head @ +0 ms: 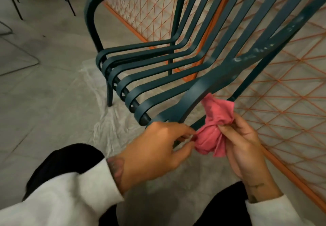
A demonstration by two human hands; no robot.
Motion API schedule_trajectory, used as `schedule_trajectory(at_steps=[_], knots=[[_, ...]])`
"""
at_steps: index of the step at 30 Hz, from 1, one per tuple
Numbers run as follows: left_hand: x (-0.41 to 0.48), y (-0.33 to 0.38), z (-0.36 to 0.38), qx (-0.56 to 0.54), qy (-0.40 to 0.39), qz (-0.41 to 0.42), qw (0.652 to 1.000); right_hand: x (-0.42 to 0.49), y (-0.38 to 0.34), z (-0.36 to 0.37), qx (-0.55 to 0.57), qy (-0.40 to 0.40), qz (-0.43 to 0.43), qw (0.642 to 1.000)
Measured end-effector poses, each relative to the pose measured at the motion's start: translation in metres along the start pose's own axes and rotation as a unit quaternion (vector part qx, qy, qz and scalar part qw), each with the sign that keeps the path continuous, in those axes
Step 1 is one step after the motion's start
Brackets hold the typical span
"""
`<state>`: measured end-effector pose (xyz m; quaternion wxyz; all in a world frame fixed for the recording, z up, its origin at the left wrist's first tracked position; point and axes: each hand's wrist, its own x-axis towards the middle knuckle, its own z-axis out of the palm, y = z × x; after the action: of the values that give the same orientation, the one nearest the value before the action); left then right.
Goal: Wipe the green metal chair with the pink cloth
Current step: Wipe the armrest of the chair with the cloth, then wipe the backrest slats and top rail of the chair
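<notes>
Pink cloth (215,128), pinched by fingers of the left hand (158,148) and gripped by the right hand (245,148), touches the green metal chair's (158,77) near armrest (229,72), which slants up-right away from both.

The chair (158,77) stands in front of me on a sheet (105,125) on the floor (44,102). A fence (282,102) is behind it, on my right. The cloth (211,134) is between my left hand (155,151) and right hand (247,148), just under the chair's near arm.
</notes>
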<state>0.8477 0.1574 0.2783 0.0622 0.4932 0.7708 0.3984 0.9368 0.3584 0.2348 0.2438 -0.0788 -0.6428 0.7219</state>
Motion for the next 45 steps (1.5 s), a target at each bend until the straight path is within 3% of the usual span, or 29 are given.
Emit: schedule_trajectory(at_steps=[6, 12, 17, 23, 28, 34, 39, 45], knots=[[0.011, 0.003, -0.032, -0.008, 0.008, 0.014, 1.0, 0.0, -0.025, 0.012, -0.028, 0.032, -0.069, 0.997], [0.037, 0.017, -0.059, -0.031, 0.105, 0.05, 0.993, -0.008, -0.057, 0.004, -0.099, 0.133, -0.152, 0.974], [0.071, 0.024, -0.065, -0.009, 0.081, 0.033, 0.996, -0.012, -0.083, 0.011, -0.17, 0.189, -0.221, 0.942], [0.103, 0.016, -0.066, 0.006, 0.017, -0.035, 0.999, -0.001, -0.088, 0.03, -0.285, 0.141, -0.249, 0.915], [0.115, 0.01, -0.064, -0.057, -0.079, 0.021, 0.995, 0.017, -0.086, 0.043, -0.446, 0.056, -0.256, 0.856], [0.116, 0.006, -0.068, -0.107, -0.136, 0.033, 0.984, 0.039, -0.086, 0.034, -0.521, 0.009, -0.254, 0.815], [0.127, 0.009, -0.072, -0.109, -0.128, 0.002, 0.986, 0.066, -0.09, 0.025, -0.49, 0.06, -0.238, 0.836], [0.144, 0.01, -0.072, -0.212, -0.171, -0.069, 0.96, 0.048, -0.078, 0.018, -0.46, 0.028, -0.281, 0.842]])
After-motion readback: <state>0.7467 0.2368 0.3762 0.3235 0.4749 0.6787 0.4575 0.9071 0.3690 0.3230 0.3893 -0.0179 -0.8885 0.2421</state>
